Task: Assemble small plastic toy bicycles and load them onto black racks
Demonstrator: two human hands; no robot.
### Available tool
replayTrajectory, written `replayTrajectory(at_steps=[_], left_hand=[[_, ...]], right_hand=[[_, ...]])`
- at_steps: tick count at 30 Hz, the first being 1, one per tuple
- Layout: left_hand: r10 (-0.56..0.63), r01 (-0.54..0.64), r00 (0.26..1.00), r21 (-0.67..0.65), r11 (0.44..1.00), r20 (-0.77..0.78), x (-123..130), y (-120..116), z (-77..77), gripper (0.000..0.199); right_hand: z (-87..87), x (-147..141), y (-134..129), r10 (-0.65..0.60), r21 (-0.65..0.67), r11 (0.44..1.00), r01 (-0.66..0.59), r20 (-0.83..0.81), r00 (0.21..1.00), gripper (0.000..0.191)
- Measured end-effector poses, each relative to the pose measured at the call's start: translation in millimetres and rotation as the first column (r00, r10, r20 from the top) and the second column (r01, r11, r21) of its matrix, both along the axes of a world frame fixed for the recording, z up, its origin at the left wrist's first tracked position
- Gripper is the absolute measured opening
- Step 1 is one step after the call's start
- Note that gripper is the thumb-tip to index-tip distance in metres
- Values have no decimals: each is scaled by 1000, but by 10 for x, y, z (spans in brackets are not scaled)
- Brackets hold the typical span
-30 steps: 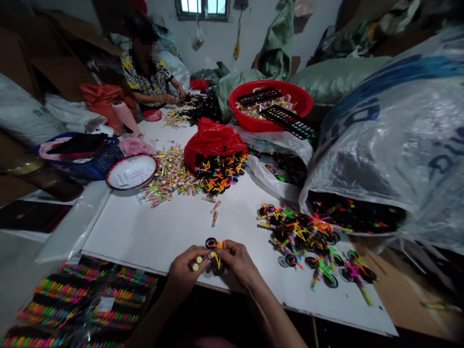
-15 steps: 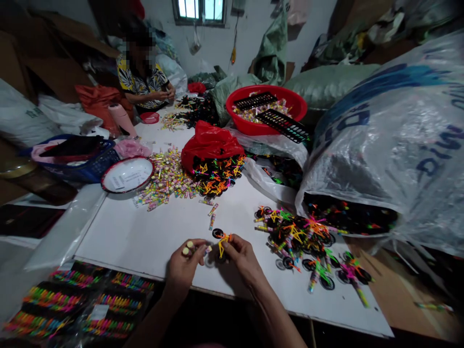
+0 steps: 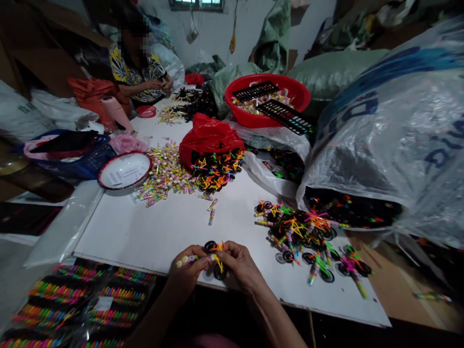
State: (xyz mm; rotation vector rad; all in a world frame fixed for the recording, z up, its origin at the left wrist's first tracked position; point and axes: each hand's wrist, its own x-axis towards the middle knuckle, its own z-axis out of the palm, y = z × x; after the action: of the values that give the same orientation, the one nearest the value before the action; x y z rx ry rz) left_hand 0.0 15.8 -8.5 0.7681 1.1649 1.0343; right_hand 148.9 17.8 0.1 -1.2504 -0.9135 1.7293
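Green sacks [image 3: 335, 72] and cardboard sheets [image 3: 43, 63] crowd a dim room around a long white surface [image 3: 145, 232]. At its far end, a co-worker [image 3: 136, 72] in a patterned shirt has both hands together near a dark heap of parts [image 3: 194, 104]. At the near edge, the person's left hand [image 3: 184, 270] and right hand [image 3: 241, 266] meet low over the surface, forearms angling in from below. Between them, just above the surface, sits a miniature plastic bicycle [image 3: 215, 256] with black wheels and an orange-yellow frame. The left fingers [image 3: 190, 253] curl closed on a striped tube [image 3: 186, 261] whose end touches the frame, while the right fingers [image 3: 232, 250] pinch together on the frame itself. A heap of similar bicycles [image 3: 297, 232] lies just to the right, beside a white sack [image 3: 362, 159] spilling dark parts. Farther ahead are a pile of striped tubes [image 3: 166, 171], a red plastic bag [image 3: 208, 137] and a red basin [image 3: 266, 84].
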Motion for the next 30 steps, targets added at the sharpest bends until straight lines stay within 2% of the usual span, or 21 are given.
replayTrajectory(at_steps=[4, 7, 9, 13, 15, 18, 20, 22, 23, 24, 25, 26, 27, 28, 29, 30], left_hand=[[18, 14, 985, 180, 983, -172, -4, -58, -56, 13], [54, 54, 942, 309, 950, -331, -3, -83, -108, 7], [94, 45, 925, 353, 934, -367, 19, -81, -141, 7], [135, -22, 945, 353, 936, -299, 127, -53, -199, 9], [144, -64, 960, 314, 947, -240, 190, -34, -221, 11], [144, -89, 970, 262, 961, -197, 231, 27, -229, 16], [77, -23, 970, 230, 973, -230, 176, 117, -209, 20], [0, 63, 954, 201, 978, -300, 30, 256, -184, 26], [2, 77, 935, 208, 975, -356, -72, 339, -180, 28], [33, 73, 906, 233, 970, -421, -187, 426, -189, 28], [115, 41, 856, 289, 956, -504, -303, 512, -212, 27], [200, 29, 784, 357, 934, -588, -410, 589, -251, 25], [261, 58, 705, 421, 905, -659, -500, 655, -304, 25], [316, 93, 632, 475, 875, -708, -568, 706, -364, 26], [345, 145, 577, 508, 849, -740, -611, 741, -427, 25], [355, 194, 541, 523, 830, -763, -634, 760, -485, 24]], right_hand=[[-78, -58, -8, -51, 47, 998, 48, 57, 997, 36], [-109, -93, 1, -130, 139, 985, 105, 188, 974, 33], [-110, -88, 1, -164, 202, 974, 107, 288, 943, 29], [-145, -80, -11, -226, 303, 950, 75, 500, 836, 27], [-201, -130, 2, -266, 342, 937, 79, 546, 794, 28], [-240, -179, 73, -259, 339, 936, 91, 491, 832, 30], [-136, -39, 131, -223, 334, 940, 71, 444, 868, 32], [112, 330, 178, -236, 387, 921, 29, 499, 834, 34], [278, 582, 201, -278, 438, 899, -1, 572, 772, 33], [456, 848, 230, -335, 477, 878, -34, 664, 669, 31], [630, 1095, 274, -409, 502, 863, -65, 767, 495, 27], [781, 1292, 344, -497, 538, 837, -95, 822, 278, 23], [891, 1413, 452, -575, 582, 806, -110, 813, 89, 22], [948, 1444, 603, -621, 612, 777, -149, 783, -24, 22], [947, 1386, 801, -647, 627, 752, -203, 762, -46, 24], [893, 1253, 1041, -649, 630, 729, -267, 761, 21, 25]])
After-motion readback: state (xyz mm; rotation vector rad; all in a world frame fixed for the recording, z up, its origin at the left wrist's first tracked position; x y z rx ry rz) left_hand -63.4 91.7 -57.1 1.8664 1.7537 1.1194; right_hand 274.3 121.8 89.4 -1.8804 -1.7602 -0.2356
